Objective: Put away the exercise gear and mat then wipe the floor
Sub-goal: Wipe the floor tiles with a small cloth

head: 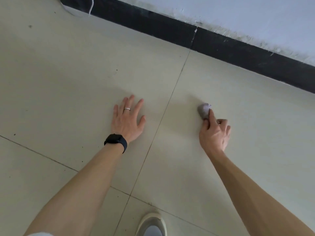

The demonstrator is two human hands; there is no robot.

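Note:
A small crumpled grey wad of cloth or tissue (203, 109) lies on the pale tiled floor (68, 74). My right hand (215, 133) pinches the wad between thumb and index finger and holds it against the floor, the other fingers curled. My left hand (128, 119) lies flat on the floor to the left, fingers spread, with a ring on one finger and a black watch on the wrist. No exercise gear or mat is in view.
A black skirting board (221, 45) runs diagonally along the white wall (238, 12) at the top. A thin white cable (91, 7) hangs at the upper left. The toe of a light shoe (151, 223) shows at the bottom edge.

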